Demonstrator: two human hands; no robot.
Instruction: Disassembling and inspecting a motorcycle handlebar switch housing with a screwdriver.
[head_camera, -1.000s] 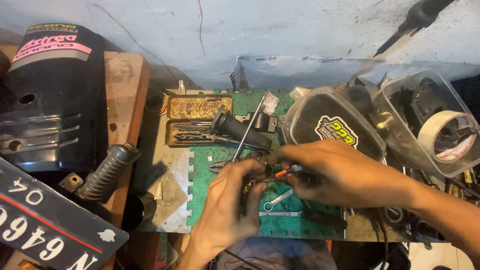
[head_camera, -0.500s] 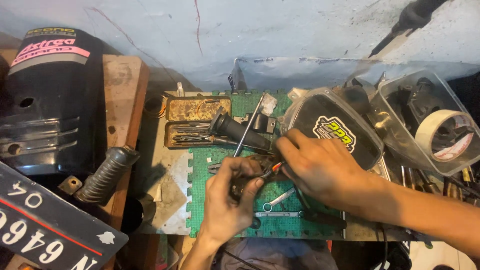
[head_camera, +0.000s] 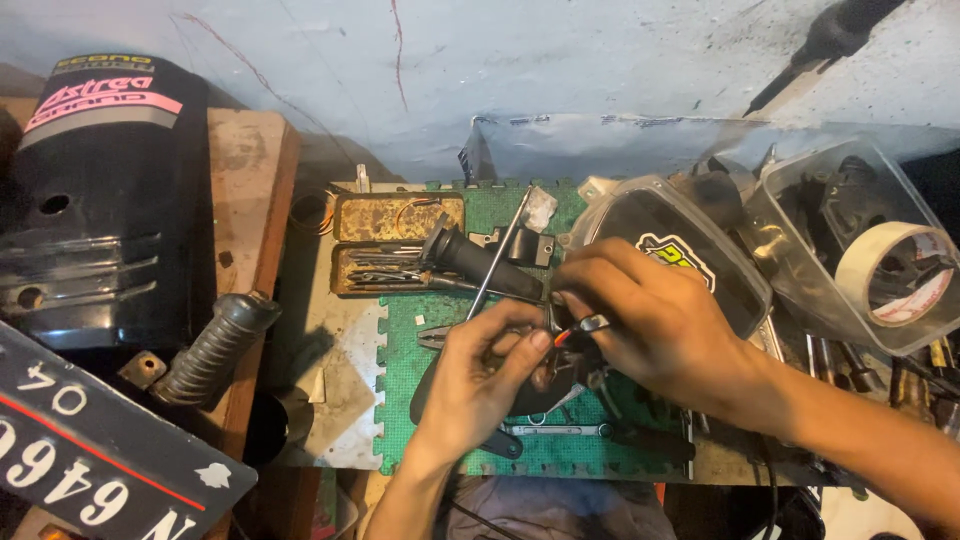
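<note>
My left hand (head_camera: 482, 378) rests over the green foam mat (head_camera: 430, 300), its fingers pinched on a small dark part with thin wires at the mat's middle. My right hand (head_camera: 655, 322) comes in from the right and grips a small orange-and-black tool tip or connector (head_camera: 582, 327) right against the left fingers. A black handlebar grip with a long metal rod (head_camera: 480, 262) lies just behind both hands. A flat spanner (head_camera: 555, 430) lies on the mat below them. What the dark part is stays partly hidden by my fingers.
A rusty open tin of drill bits (head_camera: 390, 245) sits at the mat's back left. A black motorcycle cover (head_camera: 95, 200) and a ribbed rubber grip (head_camera: 215, 345) lie left, a number plate (head_camera: 90, 450) at lower left. Clear headlight housings (head_camera: 690, 250) and a tape roll (head_camera: 895, 270) crowd the right.
My right hand has shifted slightly up and left, closing in on the left hand's fingers. The left hand rose a little toward the mat's middle.
</note>
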